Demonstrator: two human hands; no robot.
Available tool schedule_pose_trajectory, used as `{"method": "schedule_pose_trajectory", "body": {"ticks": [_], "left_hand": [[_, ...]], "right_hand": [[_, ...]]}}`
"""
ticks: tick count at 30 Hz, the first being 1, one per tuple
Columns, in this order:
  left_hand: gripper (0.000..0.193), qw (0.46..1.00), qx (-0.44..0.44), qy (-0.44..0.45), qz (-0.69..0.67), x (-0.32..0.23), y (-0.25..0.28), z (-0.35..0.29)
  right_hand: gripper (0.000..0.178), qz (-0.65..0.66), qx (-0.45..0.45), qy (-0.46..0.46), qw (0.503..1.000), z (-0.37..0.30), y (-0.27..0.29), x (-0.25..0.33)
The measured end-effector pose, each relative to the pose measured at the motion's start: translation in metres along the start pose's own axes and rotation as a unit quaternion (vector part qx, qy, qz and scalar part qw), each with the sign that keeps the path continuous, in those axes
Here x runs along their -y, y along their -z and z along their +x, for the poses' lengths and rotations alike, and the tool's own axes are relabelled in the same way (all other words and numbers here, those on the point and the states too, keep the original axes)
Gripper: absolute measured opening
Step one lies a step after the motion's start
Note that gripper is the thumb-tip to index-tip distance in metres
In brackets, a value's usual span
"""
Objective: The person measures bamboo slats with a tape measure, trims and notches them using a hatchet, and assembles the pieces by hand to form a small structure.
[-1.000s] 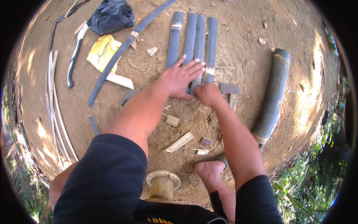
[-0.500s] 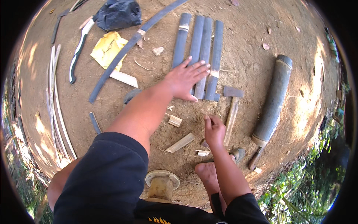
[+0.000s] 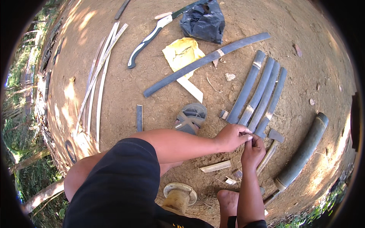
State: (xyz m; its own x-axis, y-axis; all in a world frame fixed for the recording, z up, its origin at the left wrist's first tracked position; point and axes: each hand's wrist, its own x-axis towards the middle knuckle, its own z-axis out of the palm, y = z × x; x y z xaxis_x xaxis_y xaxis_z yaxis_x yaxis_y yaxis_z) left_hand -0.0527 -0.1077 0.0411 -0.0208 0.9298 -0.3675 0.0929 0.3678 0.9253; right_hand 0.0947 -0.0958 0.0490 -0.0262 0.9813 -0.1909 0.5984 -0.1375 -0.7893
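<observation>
My left hand (image 3: 232,138) and right hand (image 3: 253,152) meet, each grip pinched closed; on what, I can't tell. Four bamboo slats (image 3: 258,92) lie split just beyond; the bamboo culm (image 3: 302,154) looks unsplit.

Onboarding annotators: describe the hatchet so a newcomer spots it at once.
Start from the four dark bamboo strips side by side, right of centre. Between their near ends and the thick bamboo tube lies the hatchet. Its broad grey head on a slim, pale handle sets it apart from the bamboo.
</observation>
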Motion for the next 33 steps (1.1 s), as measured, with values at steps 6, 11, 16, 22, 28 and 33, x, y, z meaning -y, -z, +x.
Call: {"method": "schedule_pose_trajectory", "body": {"ticks": [6, 11, 16, 22, 28, 33], "left_hand": [[0.022, 0.998, 0.012, 0.063, -0.003, 0.0, 0.036, 0.011], [0.021, 0.99, 0.047, 0.124, 0.046, 0.008, 0.104, 0.018], [0.027, 0.963, -0.074, 0.114, 0.234, 0.018, 0.216, 0.022], [0.027, 0.917, -0.208, 0.11, 0.32, 0.029, 0.312, 0.052], [0.027, 0.907, -0.195, 0.086, 0.364, 0.03, 0.33, 0.066], [0.029, 0.894, -0.204, 0.108, 0.384, 0.038, 0.346, 0.075]], "right_hand": [[0.012, -0.067, 0.04, -0.022, 0.997, 0.004, -0.023, 0.019], [0.037, -0.032, 0.092, -0.01, 0.995, -0.021, -0.024, 0.027], [0.031, -0.108, 0.207, 0.014, 0.972, -0.075, 0.016, -0.01], [0.026, -0.202, 0.274, -0.042, 0.939, -0.122, 0.083, -0.049], [0.023, -0.196, 0.289, -0.06, 0.935, -0.155, 0.114, -0.076], [0.024, -0.224, 0.307, -0.046, 0.924, -0.164, 0.106, -0.092]]}}
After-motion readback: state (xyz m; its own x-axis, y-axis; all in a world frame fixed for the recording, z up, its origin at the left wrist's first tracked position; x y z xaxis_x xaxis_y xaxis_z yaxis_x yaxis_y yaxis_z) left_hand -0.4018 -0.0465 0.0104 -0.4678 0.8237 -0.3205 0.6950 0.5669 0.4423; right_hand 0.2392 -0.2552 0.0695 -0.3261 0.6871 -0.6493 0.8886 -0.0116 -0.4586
